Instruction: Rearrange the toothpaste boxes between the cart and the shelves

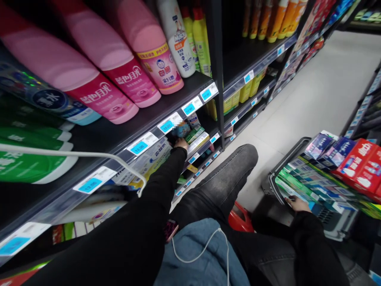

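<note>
My left hand (181,143) reaches into the lower shelf, beside upright packages and a green and white box (196,139). Its fingers are small in view and partly hidden, so whether they hold a package is unclear. Down on the right, my right hand (298,204) has its fingers closed at the dark handle (278,188) of a grey shopping basket (342,230). Long green and white boxes (309,182) fill the basket. Red boxes (361,167) and purple-blue boxes (324,149) appear at its far side.
Pink detergent bottles (131,79) and a white bottle (178,43) line the upper shelf (119,135), whose edge carries price tags. A white cable (205,258) hangs across my lap. Something red (241,217) lies by my leg. The pale aisle floor (333,87) runs ahead.
</note>
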Demonstrator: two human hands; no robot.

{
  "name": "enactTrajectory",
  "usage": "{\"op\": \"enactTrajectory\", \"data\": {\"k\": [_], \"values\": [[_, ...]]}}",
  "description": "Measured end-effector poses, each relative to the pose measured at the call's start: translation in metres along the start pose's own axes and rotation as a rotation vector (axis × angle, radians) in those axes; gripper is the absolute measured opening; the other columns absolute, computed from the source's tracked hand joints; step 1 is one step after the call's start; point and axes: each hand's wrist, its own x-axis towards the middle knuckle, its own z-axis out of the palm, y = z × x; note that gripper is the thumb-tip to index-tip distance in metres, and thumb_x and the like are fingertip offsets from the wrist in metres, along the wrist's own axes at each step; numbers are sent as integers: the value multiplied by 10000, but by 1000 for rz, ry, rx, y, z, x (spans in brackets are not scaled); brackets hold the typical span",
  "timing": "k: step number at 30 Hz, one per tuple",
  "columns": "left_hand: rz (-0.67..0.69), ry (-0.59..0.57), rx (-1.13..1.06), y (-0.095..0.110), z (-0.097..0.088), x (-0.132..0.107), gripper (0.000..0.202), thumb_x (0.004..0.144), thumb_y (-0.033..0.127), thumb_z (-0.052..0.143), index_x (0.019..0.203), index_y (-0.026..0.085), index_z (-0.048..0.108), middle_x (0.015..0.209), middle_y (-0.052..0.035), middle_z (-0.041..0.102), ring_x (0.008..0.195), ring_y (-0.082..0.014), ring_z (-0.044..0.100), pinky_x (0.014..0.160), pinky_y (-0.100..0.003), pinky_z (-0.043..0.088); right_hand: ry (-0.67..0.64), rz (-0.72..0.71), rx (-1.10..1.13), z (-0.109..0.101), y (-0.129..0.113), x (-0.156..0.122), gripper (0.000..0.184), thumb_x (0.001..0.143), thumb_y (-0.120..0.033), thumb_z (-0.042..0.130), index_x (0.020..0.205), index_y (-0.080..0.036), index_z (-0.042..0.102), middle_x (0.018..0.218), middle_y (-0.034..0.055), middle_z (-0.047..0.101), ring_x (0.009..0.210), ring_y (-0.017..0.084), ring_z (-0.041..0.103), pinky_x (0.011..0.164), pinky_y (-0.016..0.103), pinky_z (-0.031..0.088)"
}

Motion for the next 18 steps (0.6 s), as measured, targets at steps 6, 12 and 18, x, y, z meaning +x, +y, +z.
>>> {"op": "enactTrajectory", "data": {"k": [6, 12, 18], "values": [[124, 156, 56, 17, -19, -30, 546, 939, 378, 379, 1263, -53, 460, 1333, -326, 438, 1243, -402, 445, 1014, -480, 413, 44, 20, 70, -13, -18, -16, 356, 884, -343, 538, 1093, -105, 700, 1079, 152, 712, 1016, 247, 665, 881, 298, 485], [510, 360, 98, 54, -45, -70, 572, 889, 465, 358, 1333, 137, 507, 1156, -225, 559, 1055, -401, 552, 791, -484, 496, 311, -58, 209, -47, -37, -43, 351, 969, -315, 439, 1193, -124, 630, 1201, 132, 662, 1139, 212, 596, 1000, 301, 437], [1006, 246, 17, 146, -98, -159, 517, 883, 542, 444, 1281, 235, 566, 1102, -147, 591, 1089, -373, 547, 871, -487, 472, 1277, -577, 134, -76, -102, -162, 449, 933, -381, 534, 1361, -253, 488, 1281, 107, 572, 1268, 276, 465, 1122, 492, 350]]}}
